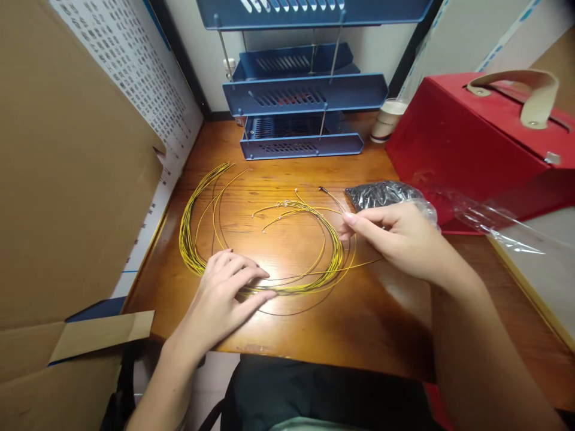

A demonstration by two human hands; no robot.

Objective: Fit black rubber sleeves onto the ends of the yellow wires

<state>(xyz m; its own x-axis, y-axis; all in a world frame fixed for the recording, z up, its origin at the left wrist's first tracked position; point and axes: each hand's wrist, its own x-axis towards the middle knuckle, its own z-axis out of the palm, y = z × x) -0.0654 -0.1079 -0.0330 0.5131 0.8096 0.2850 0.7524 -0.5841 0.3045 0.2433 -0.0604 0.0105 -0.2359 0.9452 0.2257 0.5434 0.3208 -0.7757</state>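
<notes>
A loose coil of thin yellow wires [197, 227] lies on the wooden desk [341, 323], with a few dark wires among them. My left hand [224, 296] rests flat on the near part of the coil, fingers spread and pressing the wires down. My right hand [395, 236] hovers at the coil's right side, thumb and fingers pinched together on a yellow wire. Just behind that hand lies a clear plastic bag of small black parts [381, 193].
A blue stacked letter tray [300, 102] stands at the back of the desk, a paper cup [389, 120] beside it. A red box with a tan handle [485, 137] fills the right side. Cardboard sheets [67, 179] lean along the left edge.
</notes>
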